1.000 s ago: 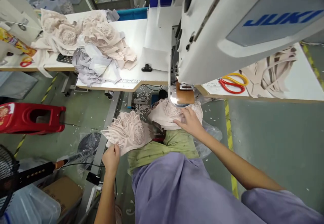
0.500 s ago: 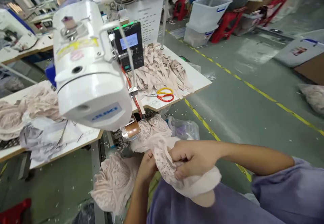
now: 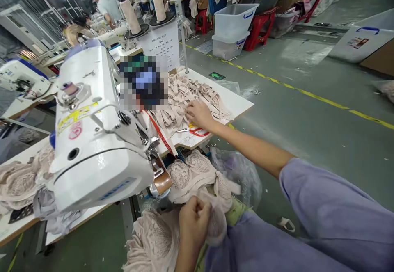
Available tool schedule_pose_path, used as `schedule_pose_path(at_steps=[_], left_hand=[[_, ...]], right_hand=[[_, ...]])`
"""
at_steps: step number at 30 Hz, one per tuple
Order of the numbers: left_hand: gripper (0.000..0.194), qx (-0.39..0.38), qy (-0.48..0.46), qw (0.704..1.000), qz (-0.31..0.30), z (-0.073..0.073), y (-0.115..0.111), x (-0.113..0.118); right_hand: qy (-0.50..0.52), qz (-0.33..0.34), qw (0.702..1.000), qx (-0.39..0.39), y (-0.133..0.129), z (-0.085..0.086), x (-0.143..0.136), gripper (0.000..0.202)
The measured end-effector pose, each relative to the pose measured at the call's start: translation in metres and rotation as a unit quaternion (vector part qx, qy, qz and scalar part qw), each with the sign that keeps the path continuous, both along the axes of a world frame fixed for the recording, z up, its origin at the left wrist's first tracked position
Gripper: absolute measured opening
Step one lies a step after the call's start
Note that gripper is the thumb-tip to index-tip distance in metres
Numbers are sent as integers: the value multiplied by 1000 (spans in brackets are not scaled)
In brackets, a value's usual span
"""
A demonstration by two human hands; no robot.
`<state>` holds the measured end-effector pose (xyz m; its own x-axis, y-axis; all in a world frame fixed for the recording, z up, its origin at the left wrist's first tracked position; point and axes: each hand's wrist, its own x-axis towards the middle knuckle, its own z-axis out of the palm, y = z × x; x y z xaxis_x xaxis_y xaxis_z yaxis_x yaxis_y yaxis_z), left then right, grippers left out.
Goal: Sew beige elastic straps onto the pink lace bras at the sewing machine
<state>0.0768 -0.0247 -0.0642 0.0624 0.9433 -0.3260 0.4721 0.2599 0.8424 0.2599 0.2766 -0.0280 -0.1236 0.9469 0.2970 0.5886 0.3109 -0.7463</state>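
My left hand (image 3: 194, 218) pinches the edge of a beige lace bra (image 3: 200, 174) over my lap. My right hand (image 3: 199, 115) reaches onto the pile of beige fabric strips (image 3: 180, 95) on the white table; its fingers are bent at the strips, and whether they grip one is unclear. Under that wrist lie scissors (image 3: 198, 132) with red and yellow handles, partly covered. The white sewing machine (image 3: 98, 140) stands left of both hands. More lace pieces (image 3: 152, 235) hang beside my left forearm.
Another lace pile (image 3: 24, 177) lies on the left table part. Thread cones (image 3: 158, 1) stand behind the machine. Stacked plastic bins (image 3: 234, 21) and a red stool (image 3: 260, 30) are on the floor beyond. A plastic bag (image 3: 243, 173) hangs below the table edge. Other people sit farther back.
My right hand has let go of the lace bra and moved forward to the strip pile. My left hand keeps hold of the bra, which has spread out. The view has tilted up.
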Motion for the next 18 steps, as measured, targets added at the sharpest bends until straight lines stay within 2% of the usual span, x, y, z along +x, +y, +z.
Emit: schedule_pose_path(at_steps=[2,5,8,9,10,11,12,13,14,16,18], left_hand=[[37,8,20,1000,18,0,0,-4],[35,38,-29,995,87,-2,-2,-12],[43,68,-53,984,157,-1,-5,-19],[46,65,-56,982,166,-1,-7,-22],[47,56,-62,983,162,0,-10,-24],[49,46,-73,985,149,0,-13,-27],[52,38,-89,987,130,0,-16,-29],[55,34,-107,987,111,-1,-18,-32],[59,34,-123,987,100,-2,-21,-34],[63,44,-132,984,108,-4,-25,-38],[54,61,-93,984,142,-5,-26,-42]], right_hand=[[62,-21,998,3,-7,8,2,19],[206,-19,977,-51,-43,18,3,34],[311,65,936,-151,-97,16,-1,45],[344,104,911,-202,-117,13,-4,47],[419,163,837,-311,-136,9,-7,47],[482,188,757,-400,-156,6,-11,45],[525,199,689,-458,-174,3,-16,43],[560,199,637,-491,-190,2,-21,42],[583,191,606,-506,-204,3,-26,41],[613,181,572,-514,-226,10,-35,41],[634,180,538,-525,-239,21,-42,42]])
